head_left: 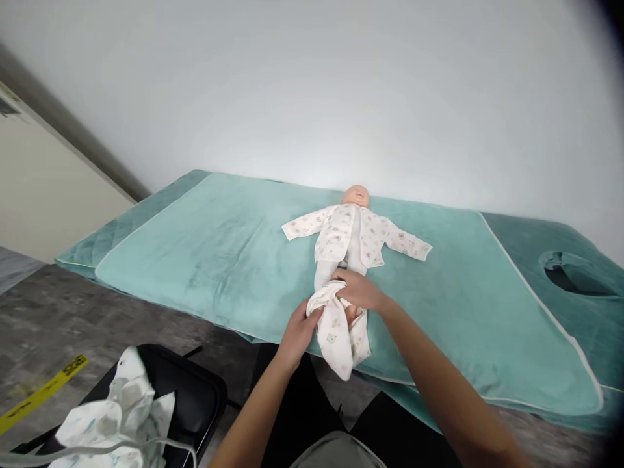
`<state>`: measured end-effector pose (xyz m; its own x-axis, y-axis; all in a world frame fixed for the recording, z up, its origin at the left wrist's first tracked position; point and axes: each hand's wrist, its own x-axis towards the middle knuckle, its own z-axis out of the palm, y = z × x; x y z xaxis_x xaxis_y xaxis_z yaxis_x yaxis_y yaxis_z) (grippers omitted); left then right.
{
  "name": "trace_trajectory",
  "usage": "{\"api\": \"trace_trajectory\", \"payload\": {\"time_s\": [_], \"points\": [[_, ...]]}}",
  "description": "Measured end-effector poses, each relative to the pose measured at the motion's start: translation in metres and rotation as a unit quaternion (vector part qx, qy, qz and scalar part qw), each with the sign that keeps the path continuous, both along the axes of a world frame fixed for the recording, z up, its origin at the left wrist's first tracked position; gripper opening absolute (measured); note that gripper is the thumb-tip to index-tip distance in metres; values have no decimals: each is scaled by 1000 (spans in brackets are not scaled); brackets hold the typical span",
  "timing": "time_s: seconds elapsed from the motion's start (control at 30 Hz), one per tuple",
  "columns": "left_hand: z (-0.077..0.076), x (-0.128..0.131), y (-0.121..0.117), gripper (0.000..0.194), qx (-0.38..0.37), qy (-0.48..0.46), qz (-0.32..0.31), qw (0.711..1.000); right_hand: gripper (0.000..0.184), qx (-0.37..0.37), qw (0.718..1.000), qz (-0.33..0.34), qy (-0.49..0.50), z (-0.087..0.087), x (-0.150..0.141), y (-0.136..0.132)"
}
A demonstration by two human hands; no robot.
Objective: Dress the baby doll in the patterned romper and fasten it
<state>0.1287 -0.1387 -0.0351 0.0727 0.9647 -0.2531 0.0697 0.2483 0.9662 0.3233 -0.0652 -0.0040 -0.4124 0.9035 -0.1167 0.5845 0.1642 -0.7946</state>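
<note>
A baby doll (355, 195) lies on its back on a teal towel (214, 260), head toward the wall, wearing a white patterned top (336, 235) with the sleeves spread out. White patterned trousers (336, 335) are bunched around its legs near the bed's front edge. My left hand (298, 330) is closed on the left side of the trousers' waistband. My right hand (358, 289) is closed on the waistband over the doll's hips. The doll's bare leg shows between the cloth folds.
The towel covers a teal massage bed with a face hole (570, 276) at the right end. A black chair (190, 390) at lower left carries crumpled white baby clothes (117, 416). Yellow tape (43, 393) marks the grey floor. A white wall stands behind the bed.
</note>
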Motion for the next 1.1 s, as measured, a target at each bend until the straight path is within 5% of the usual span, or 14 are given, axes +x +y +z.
{"api": "trace_trajectory", "payload": {"time_s": [0.23, 0.37, 0.53, 0.6, 0.77, 0.87, 0.97, 1.03, 1.1], "points": [[3, -5, 77, 47, 121, 28, -14, 992, 34, -44, 990, -46, 125, -8, 11, -1], [7, 4, 129, 48, 152, 24, 37, 987, 33, 4, 978, -89, 188, -19, 13, 1], [3, 13, 162, 34, 193, 80, -30, 978, 31, 128, 937, -252, 203, -23, 28, 9], [-2, 15, 164, 27, 276, 156, -59, 947, 30, 175, 928, -279, 171, -21, 33, 13], [1, 38, 161, 65, 386, 342, -116, 849, 37, 248, 907, -339, -38, -13, 32, 36], [20, 54, 160, 40, 384, 409, -131, 818, 28, 213, 914, -323, -119, -12, 31, 60], [38, 50, 168, 13, 351, 336, -60, 872, 22, 185, 924, -319, -99, -11, 50, 78], [41, 32, 177, 7, 278, 203, 54, 937, 25, 175, 918, -354, -27, -9, 76, 78], [37, 6, 185, 4, 198, 68, 161, 964, 31, 168, 893, -414, 39, -9, 106, 66]]}}
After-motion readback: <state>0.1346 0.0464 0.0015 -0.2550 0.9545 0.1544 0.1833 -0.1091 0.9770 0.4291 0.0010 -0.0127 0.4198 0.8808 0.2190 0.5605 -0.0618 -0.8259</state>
